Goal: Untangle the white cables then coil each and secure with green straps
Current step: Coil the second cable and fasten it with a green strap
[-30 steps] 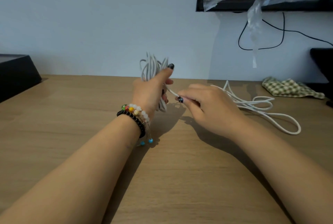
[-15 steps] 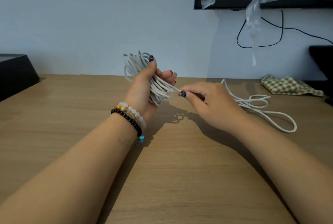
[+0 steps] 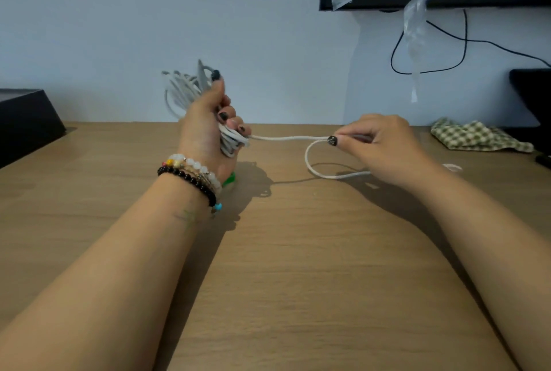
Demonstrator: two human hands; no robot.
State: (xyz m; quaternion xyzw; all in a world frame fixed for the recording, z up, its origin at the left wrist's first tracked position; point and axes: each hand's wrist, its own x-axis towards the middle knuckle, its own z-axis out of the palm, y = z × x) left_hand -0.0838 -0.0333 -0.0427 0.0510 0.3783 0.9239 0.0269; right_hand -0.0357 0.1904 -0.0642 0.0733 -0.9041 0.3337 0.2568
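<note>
A person's left hand (image 3: pixel 205 126) grips a coil of white cable (image 3: pixel 185 93) raised above a wooden counter (image 3: pixel 298 266), its loops fanning out above the thumb. From under the curled fingers a single strand (image 3: pixel 286 138) runs taut to the right hand (image 3: pixel 378 147), which pinches it between thumb and fingers; below that hand the cable loops down onto the counter. A green strap (image 3: pixel 229 179) peeks out just below the left wrist, beside beaded bracelets (image 3: pixel 193 174). Beyond the right hand lies a checked cloth (image 3: pixel 474 136).
</note>
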